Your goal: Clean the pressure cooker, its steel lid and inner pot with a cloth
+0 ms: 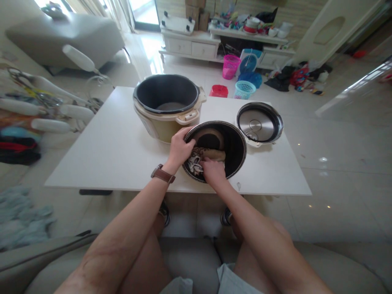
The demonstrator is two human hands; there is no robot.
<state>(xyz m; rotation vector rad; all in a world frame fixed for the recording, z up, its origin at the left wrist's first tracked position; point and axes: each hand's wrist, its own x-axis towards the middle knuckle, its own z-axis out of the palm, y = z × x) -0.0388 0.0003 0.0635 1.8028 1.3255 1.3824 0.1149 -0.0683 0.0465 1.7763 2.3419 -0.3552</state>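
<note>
A dark inner pot (235, 151) is tilted toward me near the front edge of the white table. My left hand (181, 149) grips its left rim, thumb inside and fingers outside. Inside the pot, my right hand (213, 169) is closed on a crumpled patterned cloth (197, 160), pressed against the lower wall. Behind the pot stands the cooker body (162, 122), cream and gold, its dark inside showing from above. A round lid (257, 122) lies at the right with its metal underside up.
The white table (107, 159) holds these things. White-handled racks (64, 110) stand by its left end. Beyond it on the floor are a pink basket (231, 66), a light blue basket (244, 89) and a red stool or tub (219, 90). A cluttered white cabinet (190, 47) lines the far wall.
</note>
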